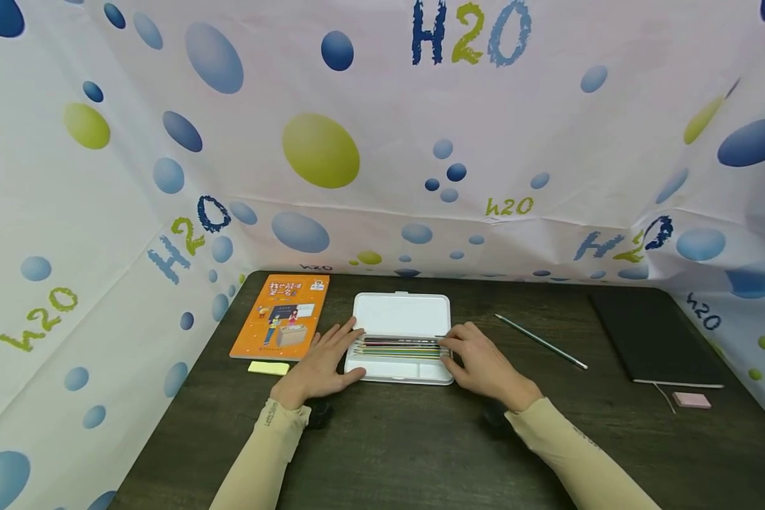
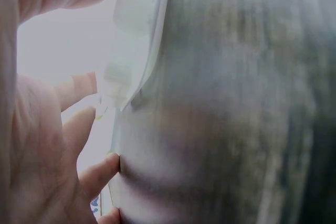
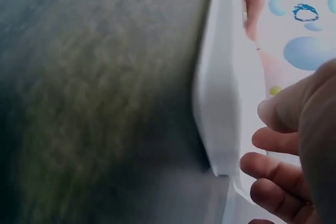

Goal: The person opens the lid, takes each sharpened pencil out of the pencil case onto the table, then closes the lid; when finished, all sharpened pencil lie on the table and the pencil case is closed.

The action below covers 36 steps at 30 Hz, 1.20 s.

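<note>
A white pencil case (image 1: 401, 315) lies unfolded on the table, its lid laid back. Several pencils (image 1: 401, 347) rest side by side in its tray. My left hand (image 1: 319, 361) is at the case's left end with its fingers spread; the thumb touches the near left corner. At the right end, my right hand (image 1: 484, 361) has its fingertips over the pencil ends and the case's edge. In the right wrist view, the fingers (image 3: 275, 166) are loosely bent beside the white case wall (image 3: 220, 77), the thumb apart, with no object visible between them.
An orange book (image 1: 280, 319) lies at the left, a yellow strip (image 1: 268, 367) just below it. Right of the case are a single pale-green pencil (image 1: 542, 342), a black notebook (image 1: 653, 336) and a pink eraser (image 1: 691, 400). A printed curtain (image 1: 382, 212) stands behind the dark table (image 1: 408, 453).
</note>
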Available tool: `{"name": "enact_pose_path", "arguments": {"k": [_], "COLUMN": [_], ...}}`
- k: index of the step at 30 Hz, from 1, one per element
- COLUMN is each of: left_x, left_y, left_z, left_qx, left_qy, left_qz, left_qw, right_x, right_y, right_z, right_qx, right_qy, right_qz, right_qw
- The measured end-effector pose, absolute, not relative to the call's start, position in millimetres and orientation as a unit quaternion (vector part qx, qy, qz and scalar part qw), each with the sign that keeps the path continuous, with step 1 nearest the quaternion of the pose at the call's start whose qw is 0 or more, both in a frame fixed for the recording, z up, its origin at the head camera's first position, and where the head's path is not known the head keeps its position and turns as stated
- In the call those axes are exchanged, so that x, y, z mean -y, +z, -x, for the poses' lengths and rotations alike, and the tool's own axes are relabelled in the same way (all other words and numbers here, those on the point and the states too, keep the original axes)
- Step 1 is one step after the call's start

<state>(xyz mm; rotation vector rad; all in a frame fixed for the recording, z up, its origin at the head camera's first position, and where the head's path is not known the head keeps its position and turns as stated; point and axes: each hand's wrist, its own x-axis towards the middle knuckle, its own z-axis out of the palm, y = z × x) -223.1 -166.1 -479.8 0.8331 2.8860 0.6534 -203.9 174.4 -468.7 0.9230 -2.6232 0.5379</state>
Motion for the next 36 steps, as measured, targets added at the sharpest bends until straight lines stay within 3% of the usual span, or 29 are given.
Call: {"name": "enact_pose_path", "arguments": {"k": [12, 23, 36], "left_x": [166.4, 165.2, 165.5], "left_y": [-480.6, -482.6, -483.8], "left_z": [221.7, 222.9, 223.5], "left_qx": [-0.936, -0.938, -0.938], "left_qy": [0.219, 0.213, 0.213], "left_qz": [-0.274, -0.273, -0.271], "left_qw": [0.027, 0.028, 0.023], "right_x": [-164.4, -163.2, -163.9], "right_y": [-477.9, -476.4, -472.1], "right_z": [204.6, 204.9, 208.1], "right_qx": [0.913, 0.919, 0.925], "right_qy": [0.113, 0.157, 0.244], "right_qz": [-0.350, -0.330, -0.283], "right_qw": [0.177, 0.150, 0.062]}}
